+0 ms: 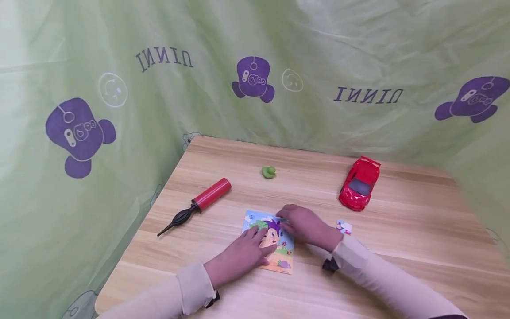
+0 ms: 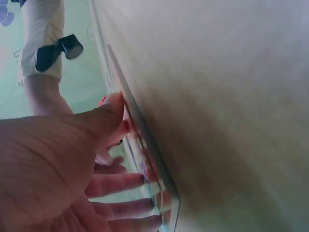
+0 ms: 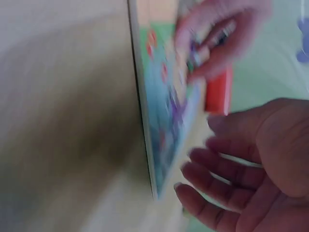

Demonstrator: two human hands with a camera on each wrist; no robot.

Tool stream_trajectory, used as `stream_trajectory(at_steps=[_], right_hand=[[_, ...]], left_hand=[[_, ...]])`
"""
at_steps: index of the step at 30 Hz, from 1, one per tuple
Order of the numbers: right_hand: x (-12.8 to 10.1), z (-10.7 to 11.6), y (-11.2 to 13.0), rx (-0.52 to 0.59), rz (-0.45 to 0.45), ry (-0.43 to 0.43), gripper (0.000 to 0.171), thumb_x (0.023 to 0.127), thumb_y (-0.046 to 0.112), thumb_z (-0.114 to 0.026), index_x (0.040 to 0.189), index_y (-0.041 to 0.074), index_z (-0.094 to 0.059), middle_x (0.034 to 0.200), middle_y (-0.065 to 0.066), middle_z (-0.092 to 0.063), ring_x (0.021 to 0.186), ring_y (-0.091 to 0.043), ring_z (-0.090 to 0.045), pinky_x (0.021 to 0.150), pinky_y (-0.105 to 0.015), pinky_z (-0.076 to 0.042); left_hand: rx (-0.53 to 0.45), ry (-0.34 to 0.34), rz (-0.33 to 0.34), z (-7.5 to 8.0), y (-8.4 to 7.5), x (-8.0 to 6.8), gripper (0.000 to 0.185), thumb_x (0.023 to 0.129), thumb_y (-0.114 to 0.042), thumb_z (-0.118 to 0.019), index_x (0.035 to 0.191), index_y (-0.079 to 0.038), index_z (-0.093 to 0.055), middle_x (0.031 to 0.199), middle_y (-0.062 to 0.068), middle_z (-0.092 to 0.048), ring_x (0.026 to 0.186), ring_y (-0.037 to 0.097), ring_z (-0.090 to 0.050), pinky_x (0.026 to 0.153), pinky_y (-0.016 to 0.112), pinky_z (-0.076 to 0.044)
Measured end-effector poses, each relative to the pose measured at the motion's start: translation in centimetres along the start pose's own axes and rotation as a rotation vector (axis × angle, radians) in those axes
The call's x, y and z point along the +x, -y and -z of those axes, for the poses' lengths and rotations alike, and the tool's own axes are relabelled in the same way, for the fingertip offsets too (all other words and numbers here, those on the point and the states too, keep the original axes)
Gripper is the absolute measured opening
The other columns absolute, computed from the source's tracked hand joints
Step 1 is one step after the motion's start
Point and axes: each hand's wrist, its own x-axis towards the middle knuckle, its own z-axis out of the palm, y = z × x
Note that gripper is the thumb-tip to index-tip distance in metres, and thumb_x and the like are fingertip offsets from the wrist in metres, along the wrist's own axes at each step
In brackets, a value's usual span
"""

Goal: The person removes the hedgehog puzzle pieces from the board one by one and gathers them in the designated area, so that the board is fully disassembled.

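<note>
We have the puzzle (image 1: 269, 241) lying flat under both hands and nearly filled, our left hand (image 1: 241, 256) resting on it with straight fingers, our right hand (image 1: 304, 225) pressing its top corner, one loose piece (image 1: 344, 227) waiting just right of that wrist.

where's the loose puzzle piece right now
In the head view, the small white-edged loose puzzle piece lies on the wooden table, just right of the right hand, below the red toy car.
</note>
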Motion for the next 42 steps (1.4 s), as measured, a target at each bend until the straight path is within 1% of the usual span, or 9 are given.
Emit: stream_trajectory(at_steps=[5,8,13,19,22,29,35,39,42], right_hand=[[1.6,-2.3,1.8,-0.046,0.012,-0.044,0.019,0.091,0.018,-0.073,0.103,0.004,-0.072,0.092,-0.005,-0.062,0.082,-0.016,-0.057,0.073,-0.032,-0.055],[1.8,-2.8,2.3,-0.002,-0.051,-0.064,0.021,0.090,0.019,-0.072,0.102,0.002,-0.072,0.090,-0.006,-0.061,0.079,-0.014,-0.052,0.070,-0.030,-0.052],[2.3,-2.7,2.7,0.105,-0.163,-0.042,0.029,0.091,0.019,-0.071,0.109,-0.003,-0.069,0.089,-0.008,-0.061,0.077,-0.016,-0.051,0.069,-0.032,-0.049],[2.8,-2.6,2.8,0.134,-0.234,0.007,0.031,0.090,0.020,-0.072,0.108,-0.004,-0.067,0.088,-0.008,-0.059,0.078,-0.017,-0.050,0.070,-0.033,-0.048],[3.0,-2.7,2.8,0.167,-0.261,0.020,0.028,0.089,0.018,-0.072,0.106,-0.004,-0.067,0.086,-0.007,-0.057,0.076,-0.017,-0.050,0.069,-0.032,-0.047],[3.5,-2.3,2.4,0.251,-0.302,0.054,0.019,0.088,0.013,-0.075,0.101,0.000,-0.068,0.083,-0.005,-0.057,0.074,-0.016,-0.050,0.066,-0.030,-0.045],[4.1,-1.7,1.9,0.320,-0.375,0.087,0.013,0.087,0.013,-0.077,0.089,0.006,-0.067,0.079,-0.003,-0.059,0.072,-0.013,-0.051,0.065,-0.025,-0.044],[4.4,-1.2,1.6,0.362,-0.402,0.113,0.015,0.087,0.016,-0.078,0.081,0.009,-0.066,0.069,0.000,-0.061,0.058,-0.011,-0.053,0.054,-0.021,-0.043],[4.6,-1.0,1.2,0.384,-0.397,0.119,0.015,0.086,0.017,-0.078,0.077,0.010,-0.068,0.064,0.001,-0.061,0.051,-0.009,-0.052,0.047,-0.020,-0.041]], left_hand=[[0.024,-0.030,0.041,-0.4,-0.3,-0.3,0.044,0.098,-0.052,-0.051,0.140,-0.039,-0.058,0.143,0.023,-0.051,0.132,0.041,-0.051,0.110,0.041,-0.049],[0.044,-0.026,0.044,-0.5,-0.3,-0.1,0.043,0.098,-0.053,-0.051,0.139,-0.042,-0.058,0.131,0.026,-0.062,0.133,0.042,-0.051,0.111,0.041,-0.048],[0.027,0.032,0.053,-0.2,-0.3,0.1,0.044,0.099,-0.052,-0.049,0.141,-0.042,-0.055,0.122,0.025,-0.069,0.137,0.044,-0.049,0.117,0.045,-0.042],[0.048,0.049,0.033,-0.1,-0.3,0.1,0.044,0.100,-0.051,-0.048,0.142,-0.042,-0.054,0.114,0.021,-0.073,0.137,0.043,-0.049,0.120,0.048,-0.037],[0.027,0.050,0.042,-0.1,-0.3,0.1,0.043,0.099,-0.051,-0.049,0.141,-0.041,-0.055,0.125,0.025,-0.068,0.138,0.044,-0.048,0.118,0.046,-0.040],[0.061,0.026,0.033,-0.1,-0.1,0.0,0.043,0.099,-0.052,-0.049,0.140,-0.042,-0.056,0.121,0.027,-0.069,0.135,0.042,-0.052,0.117,0.045,-0.041],[-0.004,0.051,0.076,-0.1,-0.3,0.0,0.043,0.098,-0.052,-0.050,0.140,-0.042,-0.056,0.132,0.034,-0.060,0.137,0.045,-0.049,0.115,0.043,-0.044],[-0.031,0.086,0.107,-0.1,-0.5,0.0,0.045,0.099,-0.053,-0.049,0.142,-0.042,-0.053,0.137,0.037,-0.054,0.138,0.047,-0.047,0.113,0.041,-0.046],[-0.013,0.096,0.111,-0.1,-0.6,0.0,0.046,0.099,-0.053,-0.048,0.143,-0.043,-0.052,0.132,0.035,-0.059,0.138,0.046,-0.047,0.117,0.042,-0.042]])
